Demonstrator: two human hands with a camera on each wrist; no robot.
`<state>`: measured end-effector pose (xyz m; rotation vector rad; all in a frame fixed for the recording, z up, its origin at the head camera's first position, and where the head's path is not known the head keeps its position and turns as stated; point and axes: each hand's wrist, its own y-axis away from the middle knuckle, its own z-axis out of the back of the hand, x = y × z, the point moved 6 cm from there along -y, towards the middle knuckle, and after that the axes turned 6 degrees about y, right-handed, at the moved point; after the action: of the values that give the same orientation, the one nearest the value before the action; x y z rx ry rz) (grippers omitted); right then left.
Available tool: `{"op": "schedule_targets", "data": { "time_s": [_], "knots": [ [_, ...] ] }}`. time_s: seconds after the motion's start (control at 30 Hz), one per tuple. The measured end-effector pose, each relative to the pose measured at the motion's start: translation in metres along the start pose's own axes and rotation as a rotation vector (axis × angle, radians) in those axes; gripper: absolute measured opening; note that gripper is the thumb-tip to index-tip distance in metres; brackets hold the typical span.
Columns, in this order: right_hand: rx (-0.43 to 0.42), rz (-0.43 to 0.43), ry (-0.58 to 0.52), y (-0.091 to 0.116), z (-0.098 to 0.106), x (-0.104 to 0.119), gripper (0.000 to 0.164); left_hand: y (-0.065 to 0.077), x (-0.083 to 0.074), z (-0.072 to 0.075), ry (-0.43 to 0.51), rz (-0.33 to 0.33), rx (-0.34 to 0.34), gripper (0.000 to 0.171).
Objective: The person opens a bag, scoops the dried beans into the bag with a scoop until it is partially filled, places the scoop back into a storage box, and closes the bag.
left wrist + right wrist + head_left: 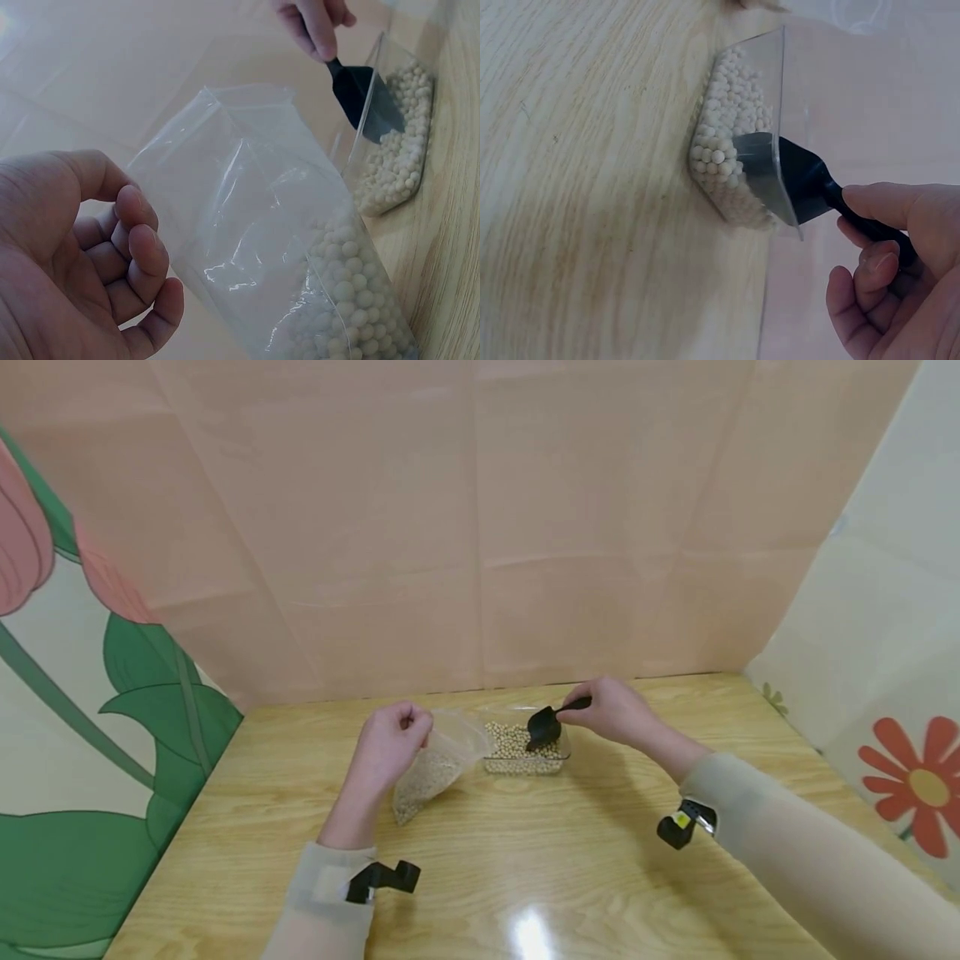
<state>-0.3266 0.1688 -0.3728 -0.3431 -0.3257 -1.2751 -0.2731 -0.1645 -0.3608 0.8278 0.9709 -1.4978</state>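
Note:
My right hand [611, 710] grips the handle of a small black scoop [543, 728]. Its blade dips into pale round beads [731, 105] inside a clear plastic container [781, 127]. To the left, my left hand [392, 735] pinches the top edge of a clear zip bag [232, 187]. The bag hangs tilted, its mouth toward the container, and similar beads [352, 292] fill its lower part. In the left wrist view the thumb and fingers [142, 255] are curled at the bag's upper corner.
Both hands work over a wood-grain table [510, 852], near its back edge. A pinkish covered wall [480, 543] rises right behind the container. Flower-patterned panels [911, 785] flank the table. Each wrist carries a small black camera [677, 828].

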Motion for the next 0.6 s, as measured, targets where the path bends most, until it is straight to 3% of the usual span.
{"op": "schedule_targets", "data": {
  "time_s": [0.33,0.6],
  "knots": [
    [0.063,-0.138,-0.240,0.002,-0.023,-0.018,0.035,0.002,0.001,0.004,-0.005,-0.005,-0.003,0.018],
    [0.044,-0.197,-0.373,0.004,-0.043,-0.025,0.040,0.004,0.002,0.006,-0.007,0.008,-0.002,0.018]
  ]
}}
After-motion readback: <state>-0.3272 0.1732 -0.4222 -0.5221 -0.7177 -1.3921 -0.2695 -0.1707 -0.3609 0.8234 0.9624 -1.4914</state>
